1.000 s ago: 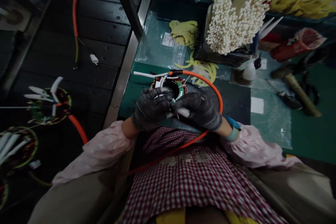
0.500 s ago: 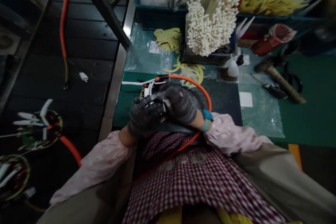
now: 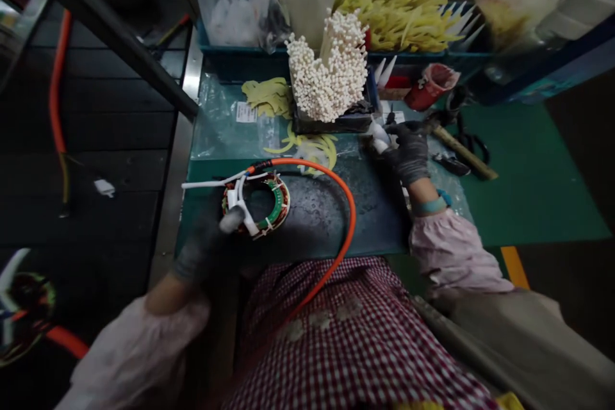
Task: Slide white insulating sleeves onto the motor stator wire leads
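A ring-shaped motor stator (image 3: 281, 208) with copper windings, a green circuit board and white sleeved wires lies on the dark mat. An orange cable (image 3: 352, 205) runs from its top, loops to the right and falls over the apron. My left hand (image 3: 204, 243), in a dark glove with a pale fingertip, is at the stator's lower left. Motion smears it, so its grip and any contact are unclear. At the right, my gloved right hand (image 3: 408, 150) is closed round a small white bottle (image 3: 379, 138), just in front of the box of white sticks.
Behind stand a box of white-tipped sticks (image 3: 329, 73) and yellow strips (image 3: 394, 6). A hammer (image 3: 464, 150), black scissors (image 3: 475, 141) and a red container (image 3: 432, 84) lie right. Left of the metal table edge (image 3: 166, 230), another stator (image 3: 29, 311) sits on dark slats.
Both hands have left the stator, which now shows on the mat. My right hand has moved right to the white bottle; my left has drawn back leftward. The whole view has shifted.
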The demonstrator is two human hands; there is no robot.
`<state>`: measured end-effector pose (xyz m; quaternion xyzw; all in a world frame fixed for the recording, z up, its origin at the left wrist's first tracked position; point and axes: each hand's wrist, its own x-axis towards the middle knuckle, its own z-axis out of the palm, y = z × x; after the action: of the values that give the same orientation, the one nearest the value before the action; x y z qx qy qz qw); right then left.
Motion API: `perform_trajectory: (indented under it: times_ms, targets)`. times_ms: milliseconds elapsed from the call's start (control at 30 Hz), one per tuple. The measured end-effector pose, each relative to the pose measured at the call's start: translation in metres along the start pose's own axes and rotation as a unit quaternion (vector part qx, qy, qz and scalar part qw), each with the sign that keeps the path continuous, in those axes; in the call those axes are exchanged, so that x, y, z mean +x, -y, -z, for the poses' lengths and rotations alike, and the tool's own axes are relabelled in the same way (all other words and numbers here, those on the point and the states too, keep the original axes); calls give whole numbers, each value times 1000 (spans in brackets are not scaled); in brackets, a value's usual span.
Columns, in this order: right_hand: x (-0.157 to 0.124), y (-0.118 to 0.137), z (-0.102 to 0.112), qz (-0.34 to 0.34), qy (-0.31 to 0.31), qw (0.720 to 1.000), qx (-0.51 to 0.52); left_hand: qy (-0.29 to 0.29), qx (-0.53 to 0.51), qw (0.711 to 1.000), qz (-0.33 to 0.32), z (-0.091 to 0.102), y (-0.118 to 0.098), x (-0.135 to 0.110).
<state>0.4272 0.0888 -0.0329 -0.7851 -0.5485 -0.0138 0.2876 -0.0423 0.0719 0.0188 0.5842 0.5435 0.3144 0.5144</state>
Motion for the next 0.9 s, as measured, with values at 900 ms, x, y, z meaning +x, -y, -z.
perform_trajectory:
  times_ms: [900]
  targets:
    - [-190,166,51,272,152,944,110,-100,236,851,-459,-39,9,-25]
